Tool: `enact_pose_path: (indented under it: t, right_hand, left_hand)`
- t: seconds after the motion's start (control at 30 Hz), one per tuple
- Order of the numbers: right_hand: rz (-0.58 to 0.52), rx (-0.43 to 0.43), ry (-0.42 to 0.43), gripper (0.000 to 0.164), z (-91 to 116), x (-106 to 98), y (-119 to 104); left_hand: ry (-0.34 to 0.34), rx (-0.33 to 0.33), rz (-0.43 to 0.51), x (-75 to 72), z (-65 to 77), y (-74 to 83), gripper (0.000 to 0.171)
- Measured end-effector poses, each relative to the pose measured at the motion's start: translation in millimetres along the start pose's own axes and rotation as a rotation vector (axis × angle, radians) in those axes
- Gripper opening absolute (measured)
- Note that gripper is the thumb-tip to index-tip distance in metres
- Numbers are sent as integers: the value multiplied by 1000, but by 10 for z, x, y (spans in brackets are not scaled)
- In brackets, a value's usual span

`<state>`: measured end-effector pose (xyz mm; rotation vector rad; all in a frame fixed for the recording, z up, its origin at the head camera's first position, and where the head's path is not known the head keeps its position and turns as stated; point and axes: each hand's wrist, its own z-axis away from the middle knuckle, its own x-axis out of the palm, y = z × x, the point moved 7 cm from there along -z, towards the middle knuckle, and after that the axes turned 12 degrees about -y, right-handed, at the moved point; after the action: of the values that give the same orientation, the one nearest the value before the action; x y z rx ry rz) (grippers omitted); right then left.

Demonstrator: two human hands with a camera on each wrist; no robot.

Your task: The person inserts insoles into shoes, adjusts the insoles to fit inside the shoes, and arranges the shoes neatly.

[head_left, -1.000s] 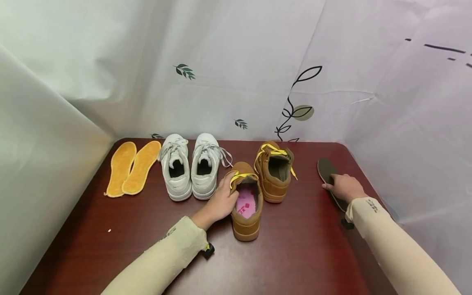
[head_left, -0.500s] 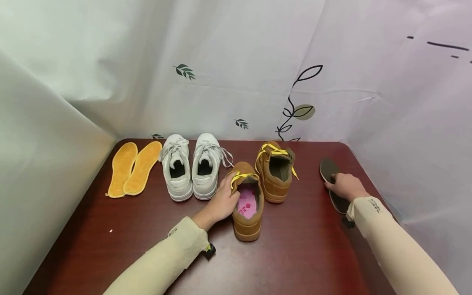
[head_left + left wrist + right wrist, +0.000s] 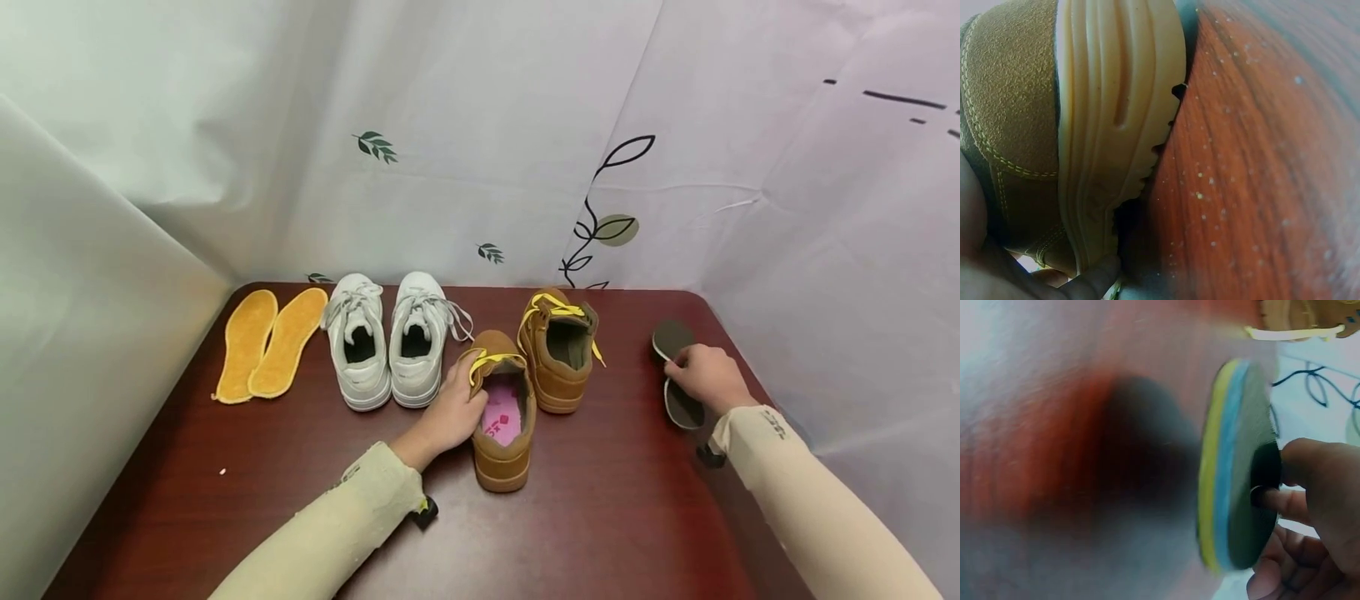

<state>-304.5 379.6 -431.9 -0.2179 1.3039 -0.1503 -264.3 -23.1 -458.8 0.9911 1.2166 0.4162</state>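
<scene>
Right of frame: the right hand [image 3: 708, 379] pinches a dark insole [image 3: 684, 408] between its fingers, long axis running up-frame, roughly parallel to the nearer brown shoe [image 3: 501, 467], lower centre, gripped by the left hand [image 3: 450, 410].

On tbl [image 3: 600, 517]: back L, 2 insoles [image 3: 285, 346], overlapping; just R, 2 sneakers [image 3: 416, 367] side by side; R of those & nearer, front shoe [image 3: 504, 454] w/ L hand [image 3: 453, 408] on its L side, insert [image 3: 501, 417] inside; rear shoe [image 3: 558, 379] close behind & R of it; far R, single insole [image 3: 682, 406] in R hand [image 3: 708, 375]; curtain [image 3: 450, 192] behind tbl
</scene>
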Motion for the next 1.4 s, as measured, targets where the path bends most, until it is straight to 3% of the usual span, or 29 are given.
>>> enact_pose_path:
  t: [0.43, 0.8, 1.1, 1.4]
  right_hand:
    - [-56, -54, 127, 24, 208, -342, -298]
    - [-101, -219, 265, 15, 526, -559, -1103]
    - [-81, -447, 297, 15, 856, -475, -1812]
    - [-97, -631, 221, 24, 1144, -186, -2268]
  left_hand:
    - [-18, -7, 23, -22, -46, 46, 65]
    - [-10, -25, 25, -36, -21, 2, 65]
    - [-3, -40, 23, -30, 4, -28, 63]
    - [-2, -24, 11, -18, 12, -25, 63]
